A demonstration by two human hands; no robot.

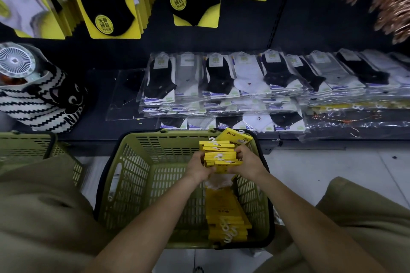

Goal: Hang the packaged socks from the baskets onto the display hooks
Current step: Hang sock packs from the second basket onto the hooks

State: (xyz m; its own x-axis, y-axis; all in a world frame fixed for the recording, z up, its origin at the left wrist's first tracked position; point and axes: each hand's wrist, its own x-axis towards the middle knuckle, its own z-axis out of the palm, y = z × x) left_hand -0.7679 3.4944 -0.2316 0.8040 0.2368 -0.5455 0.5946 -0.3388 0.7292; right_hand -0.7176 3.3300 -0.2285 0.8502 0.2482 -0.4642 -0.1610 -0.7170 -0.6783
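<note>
Both hands, left hand [200,167] and right hand [248,162], clasp a stack of yellow sock packs [220,156] over the green basket [133,173]. Square the white hangers, seemingly facing up, before lifting to the hooks.

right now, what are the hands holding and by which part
A stack of yellow sock packs, held over the green basket. The left hand grips the stack's left edge and the right hand grips its right edge.

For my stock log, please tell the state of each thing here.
green basket: partly filled.
yellow pack stack: held over green basket.
left hand: grips yellow pack stack.
right hand: grips yellow pack stack.
hanging socks: hung up in rows.
bagged socks: lying stacked.
</note>
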